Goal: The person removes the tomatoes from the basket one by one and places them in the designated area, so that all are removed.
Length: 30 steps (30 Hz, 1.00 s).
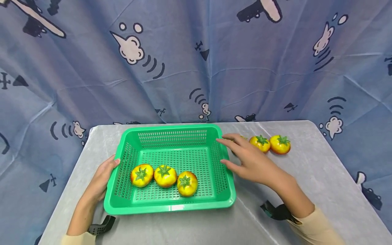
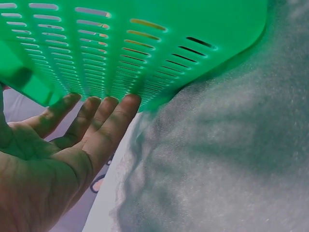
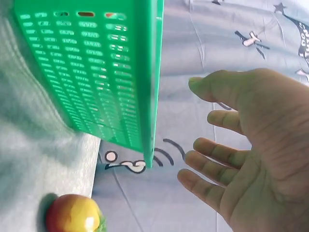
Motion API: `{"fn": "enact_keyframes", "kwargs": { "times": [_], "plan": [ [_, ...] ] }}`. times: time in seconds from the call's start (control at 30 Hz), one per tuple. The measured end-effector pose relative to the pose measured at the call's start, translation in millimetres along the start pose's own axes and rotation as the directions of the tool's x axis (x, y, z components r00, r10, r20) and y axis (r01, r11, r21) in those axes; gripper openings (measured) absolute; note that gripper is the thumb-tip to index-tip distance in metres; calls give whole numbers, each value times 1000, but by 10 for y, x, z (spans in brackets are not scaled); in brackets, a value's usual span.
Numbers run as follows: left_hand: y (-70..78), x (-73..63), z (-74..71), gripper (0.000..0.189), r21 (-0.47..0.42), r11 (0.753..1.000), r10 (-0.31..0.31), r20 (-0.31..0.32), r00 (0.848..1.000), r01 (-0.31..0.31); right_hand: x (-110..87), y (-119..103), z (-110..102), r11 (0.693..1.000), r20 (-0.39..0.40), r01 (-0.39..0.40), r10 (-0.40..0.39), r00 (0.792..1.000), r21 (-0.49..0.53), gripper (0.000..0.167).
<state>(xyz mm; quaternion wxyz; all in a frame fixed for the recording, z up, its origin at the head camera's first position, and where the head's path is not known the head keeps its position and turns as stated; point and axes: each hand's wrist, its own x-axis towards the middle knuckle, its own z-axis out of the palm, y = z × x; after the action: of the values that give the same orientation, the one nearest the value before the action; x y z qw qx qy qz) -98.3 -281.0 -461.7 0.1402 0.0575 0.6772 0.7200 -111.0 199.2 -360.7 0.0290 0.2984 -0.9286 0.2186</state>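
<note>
A green plastic basket [image 1: 169, 208] with slotted walls holds three yellow-red tomatoes with green leafy tops: one at left [image 1: 142, 175], one in the middle [image 1: 165, 176], one at right [image 1: 187, 183]. My left hand [image 1: 102, 177] grips the basket's left side, thumb over the rim; in the left wrist view its fingers [image 2: 113, 123] lie against the outer wall. At the opposite rim hovers my right hand [image 1: 251, 160], fingers spread and holding nothing. The right wrist view shows a gap between that hand [image 3: 256, 159] and the basket wall [image 3: 87, 72].
Beyond my right hand, two more tomatoes, one nearer [image 1: 259, 144] and one farther right [image 1: 280, 144], sit on the grey-covered table [image 1: 309, 177]. Another is mostly hidden behind the hand. A blue patterned curtain [image 1: 183, 68] hangs behind the table's back edge.
</note>
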Motion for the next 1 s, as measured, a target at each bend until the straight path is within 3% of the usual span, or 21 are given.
{"fn": "enact_keyframes", "kwargs": {
  "times": [0.43, 0.8, 1.0],
  "plan": [
    [16, 11, 12, 66, 0, 1000, -3, -16, 1000, 3, 244, -264, -66, 998, 149, 62, -58, 987, -22, 63],
    [27, -9, 3, 65, -19, 1000, -9, -20, 1000, 9, 424, -419, 10, 991, 257, 135, -136, 957, 22, 59],
    [29, -3, 11, 65, -7, 1000, 0, -2, 1000, 0, 531, -482, 89, 990, 357, 135, -136, 924, 28, 58]
  ]
}}
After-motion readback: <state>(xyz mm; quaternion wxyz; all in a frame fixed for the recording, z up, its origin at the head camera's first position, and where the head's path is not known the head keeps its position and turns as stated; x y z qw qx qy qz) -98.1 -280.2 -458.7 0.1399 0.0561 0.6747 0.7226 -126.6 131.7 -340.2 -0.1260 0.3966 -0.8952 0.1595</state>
